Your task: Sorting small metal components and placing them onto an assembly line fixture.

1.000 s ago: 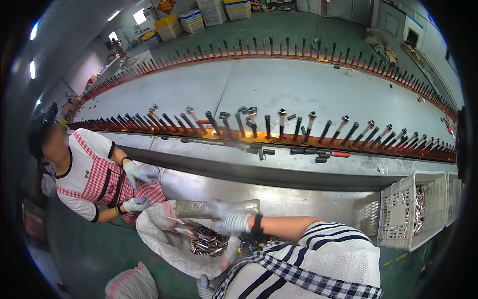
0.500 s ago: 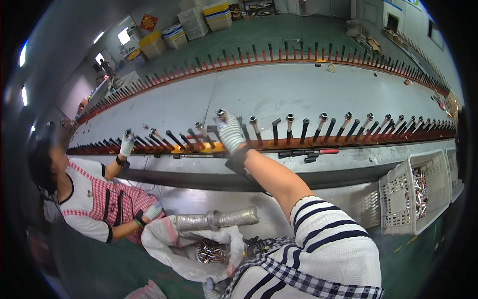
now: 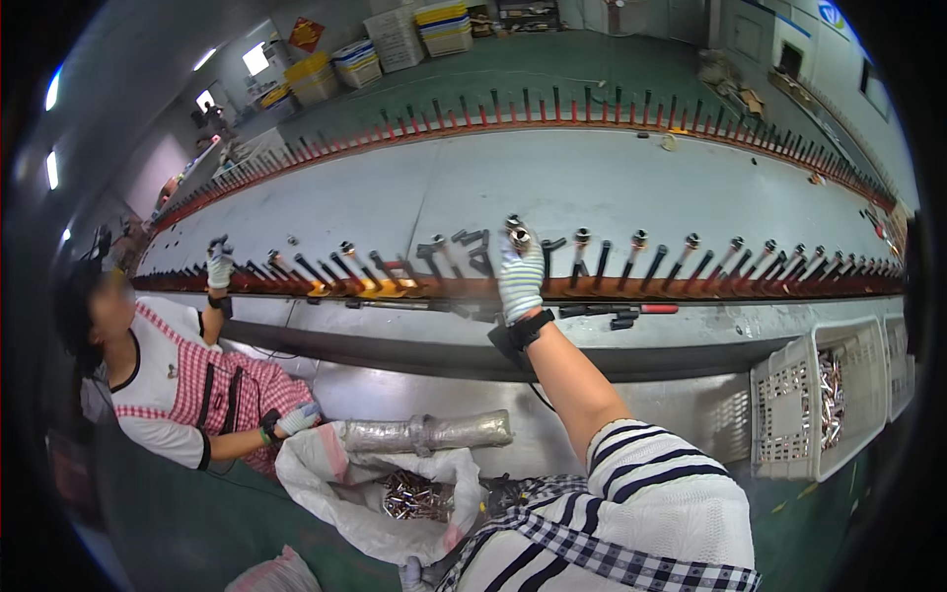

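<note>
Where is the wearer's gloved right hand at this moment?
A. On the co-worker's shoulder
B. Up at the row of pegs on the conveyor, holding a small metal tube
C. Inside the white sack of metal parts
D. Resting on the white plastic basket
B: the right hand is raised to the peg row with a small metal tube at its fingertips, well above the white sack.

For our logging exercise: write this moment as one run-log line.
right hand: gripping tube at rack | left hand: low by bag | co-worker's hand: on rack
</note>
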`<state>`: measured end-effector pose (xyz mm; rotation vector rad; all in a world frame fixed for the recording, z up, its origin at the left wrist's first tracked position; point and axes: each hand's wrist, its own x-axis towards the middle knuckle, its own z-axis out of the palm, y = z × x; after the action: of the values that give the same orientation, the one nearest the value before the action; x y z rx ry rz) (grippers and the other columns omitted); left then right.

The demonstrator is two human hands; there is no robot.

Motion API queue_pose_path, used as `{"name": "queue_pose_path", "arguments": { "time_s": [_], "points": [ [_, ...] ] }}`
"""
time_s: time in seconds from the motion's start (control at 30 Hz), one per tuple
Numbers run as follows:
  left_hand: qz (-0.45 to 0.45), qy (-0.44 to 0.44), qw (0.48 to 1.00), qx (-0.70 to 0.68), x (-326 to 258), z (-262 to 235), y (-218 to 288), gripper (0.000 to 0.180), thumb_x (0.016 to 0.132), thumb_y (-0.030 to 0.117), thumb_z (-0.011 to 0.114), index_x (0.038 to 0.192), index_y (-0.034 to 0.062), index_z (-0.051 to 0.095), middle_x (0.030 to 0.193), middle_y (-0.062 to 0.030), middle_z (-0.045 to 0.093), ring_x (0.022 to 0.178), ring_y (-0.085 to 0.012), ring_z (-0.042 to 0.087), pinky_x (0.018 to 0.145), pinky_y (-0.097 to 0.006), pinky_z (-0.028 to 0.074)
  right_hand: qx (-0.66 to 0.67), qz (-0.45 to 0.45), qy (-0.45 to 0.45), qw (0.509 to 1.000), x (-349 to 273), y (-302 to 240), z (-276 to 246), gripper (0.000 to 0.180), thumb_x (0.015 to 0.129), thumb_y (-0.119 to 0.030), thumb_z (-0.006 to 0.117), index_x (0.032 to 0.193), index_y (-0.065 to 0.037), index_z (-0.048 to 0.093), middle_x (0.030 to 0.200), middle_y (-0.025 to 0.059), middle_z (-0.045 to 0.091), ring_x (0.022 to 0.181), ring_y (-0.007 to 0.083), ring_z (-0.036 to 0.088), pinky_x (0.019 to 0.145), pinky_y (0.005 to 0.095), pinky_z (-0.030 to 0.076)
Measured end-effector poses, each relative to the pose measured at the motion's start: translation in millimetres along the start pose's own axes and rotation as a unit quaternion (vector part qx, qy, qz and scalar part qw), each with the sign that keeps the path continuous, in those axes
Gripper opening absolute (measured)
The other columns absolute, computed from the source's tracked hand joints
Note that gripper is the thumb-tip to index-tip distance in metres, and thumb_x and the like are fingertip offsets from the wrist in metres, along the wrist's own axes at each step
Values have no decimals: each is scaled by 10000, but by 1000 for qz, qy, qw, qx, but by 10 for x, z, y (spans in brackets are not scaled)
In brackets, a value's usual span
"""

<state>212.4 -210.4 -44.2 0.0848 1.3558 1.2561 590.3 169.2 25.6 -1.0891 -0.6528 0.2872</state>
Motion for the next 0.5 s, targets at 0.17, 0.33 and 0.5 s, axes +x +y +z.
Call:
{"name": "queue_pose_path", "arguments": {
  "time_s": [0.17,0.33,0.5],
  "points": [
    [-22,5,1000,-14,4,-20,-70,442,851,358,663,1192,135,490,870,-67,604,649,-126,501,554,-306,451,132,-104,-80,983,-60,-366,-225,261,877,1,533,1135,-38,556,961,35,606,859,115,582,784,264,486],
    [12,76,993,-85,62,112,-93,366,841,385,670,1064,128,537,767,-38,572,606,-112,477,516,-282,421,123,-93,143,978,-310,-386,-519,380,899,-27,570,1268,-50,480,1013,53,604,875,121,568,818,274,498],
    [60,30,997,-32,-79,226,49,228,850,313,671,821,156,508,583,53,399,502,-74,387,440,-247,330,-41,-41,15,998,328,622,-801,180,903,-71,575,1080,-44,552,856,27,589,820,128,587,812,274,517]
  ]
}}
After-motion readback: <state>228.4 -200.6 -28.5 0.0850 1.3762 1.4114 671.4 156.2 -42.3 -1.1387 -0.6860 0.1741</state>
